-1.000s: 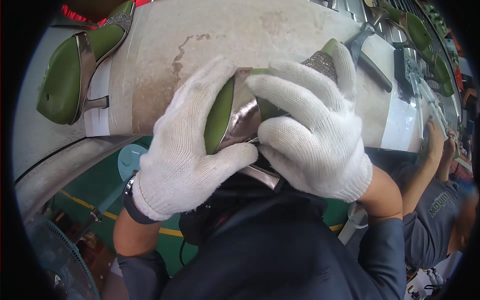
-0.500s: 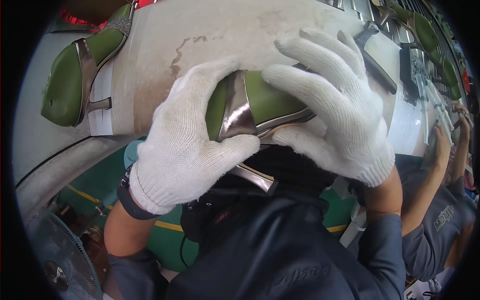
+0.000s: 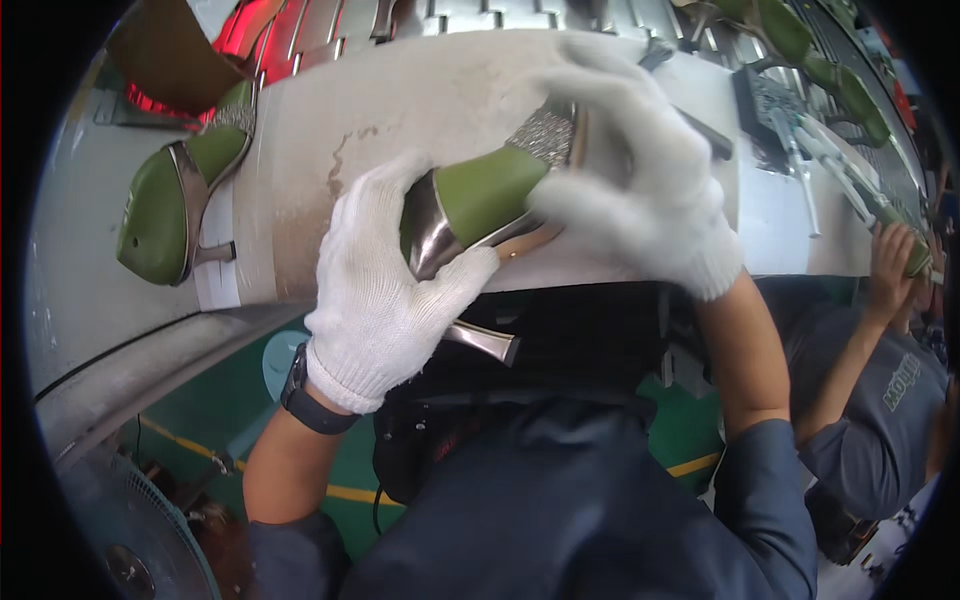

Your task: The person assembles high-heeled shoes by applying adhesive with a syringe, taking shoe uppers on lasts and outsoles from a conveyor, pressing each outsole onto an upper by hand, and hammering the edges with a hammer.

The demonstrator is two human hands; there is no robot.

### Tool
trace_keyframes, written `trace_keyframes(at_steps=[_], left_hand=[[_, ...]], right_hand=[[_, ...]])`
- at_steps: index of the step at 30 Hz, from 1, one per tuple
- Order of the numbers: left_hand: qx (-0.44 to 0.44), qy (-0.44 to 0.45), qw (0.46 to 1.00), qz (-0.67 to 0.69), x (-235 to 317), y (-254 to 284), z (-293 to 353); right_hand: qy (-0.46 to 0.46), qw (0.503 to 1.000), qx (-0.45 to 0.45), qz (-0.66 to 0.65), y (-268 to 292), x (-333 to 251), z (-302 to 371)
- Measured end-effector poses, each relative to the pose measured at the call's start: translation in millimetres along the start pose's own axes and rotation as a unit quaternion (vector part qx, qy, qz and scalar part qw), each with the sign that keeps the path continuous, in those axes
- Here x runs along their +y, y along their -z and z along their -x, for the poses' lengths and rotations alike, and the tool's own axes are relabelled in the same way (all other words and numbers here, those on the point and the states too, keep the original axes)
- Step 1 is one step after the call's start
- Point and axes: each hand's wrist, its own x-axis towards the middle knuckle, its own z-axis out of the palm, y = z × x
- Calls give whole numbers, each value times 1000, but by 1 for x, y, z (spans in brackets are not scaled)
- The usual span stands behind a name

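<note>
My left hand (image 3: 375, 275), in a white knit glove, is closed round the heel end of a high-heeled sandal (image 3: 430, 235) fitted on a green shoe last (image 3: 490, 190). The sandal has a shiny bronze strap at that end and a glittery band (image 3: 545, 135) toward the toe. Its slim metallic heel (image 3: 485, 342) points down below my left thumb. My right hand (image 3: 665, 200), gloved alike, is around the toe end; motion smears its fingers, so their grip cannot be made out. The sandal is held over the near edge of the pale bench (image 3: 290, 150).
Another sandal on a green last (image 3: 160, 220) lies at the left. Metal conveyor slats (image 3: 400, 20) run along the back. A dark-handled tool (image 3: 705, 135) lies behind my right hand. A co-worker's hand (image 3: 890, 265) is at the right; a fan (image 3: 135, 530) stands lower left.
My right hand has shifted up toward the toe and blurred, uncovering the glittery band. My left hand keeps its hold on the heel end. The view now takes in more of the conveyor.
</note>
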Motion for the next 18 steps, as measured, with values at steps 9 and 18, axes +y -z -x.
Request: trace_keyframes(at_steps=[9, 18], left_hand=[[-103, -135, 984, -60, 23, -12, -41], [-141, -141, 980, 0, 22, -16, -54]], right_hand=[[-91, 973, 8, 214, 33, 28, 38], [-169, 941, 70, -286, 40, -17, 40]])
